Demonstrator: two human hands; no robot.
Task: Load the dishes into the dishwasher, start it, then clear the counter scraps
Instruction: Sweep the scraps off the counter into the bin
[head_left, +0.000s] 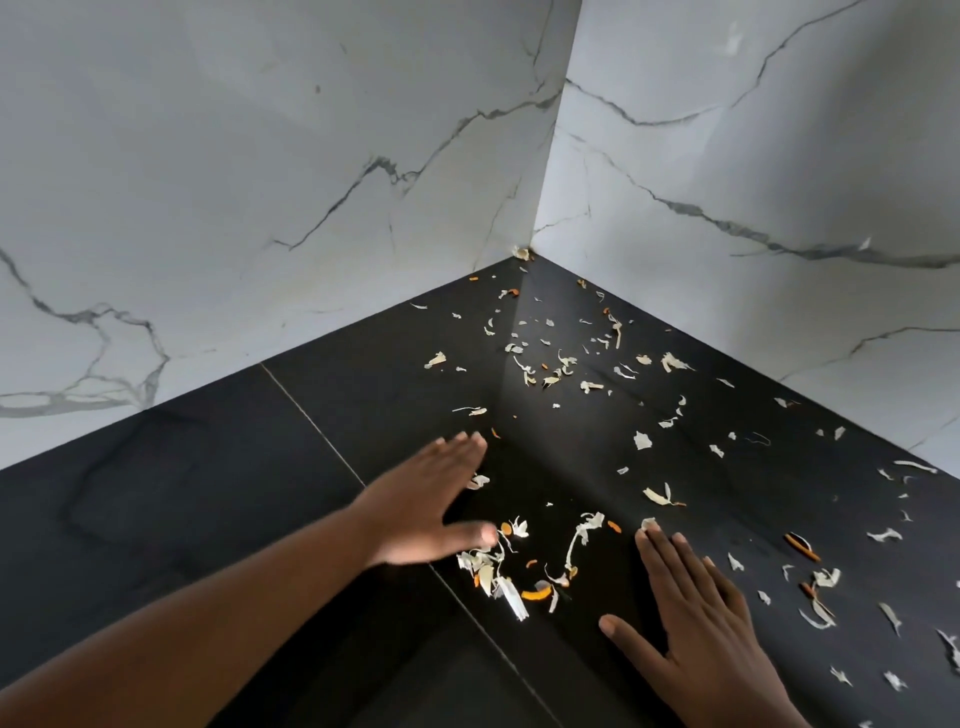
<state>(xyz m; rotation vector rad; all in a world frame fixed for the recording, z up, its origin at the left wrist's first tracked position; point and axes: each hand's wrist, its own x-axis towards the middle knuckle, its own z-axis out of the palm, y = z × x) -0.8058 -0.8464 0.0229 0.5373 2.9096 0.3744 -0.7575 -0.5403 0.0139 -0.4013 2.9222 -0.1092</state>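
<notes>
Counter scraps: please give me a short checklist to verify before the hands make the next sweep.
1. Both hands free: ok. The left hand and right hand lie flat with straight fingers and hold nothing.
2. A pile is forming: ok. A small heap of peels lies between the hands.
3. Corner reached: not ok. Scraps are scattered up to the marble walls.
4. Right side gathered: not ok. Loose pieces lie beyond the right hand.
5. Bin or cloth ready: cannot tell, none in view.
6. Dark counter on the left free of scraps: ok.

Two hands, left hand (415, 512) and right hand (711, 623); one counter (182, 519); two walls; scraps (498, 571) too many to count.
</notes>
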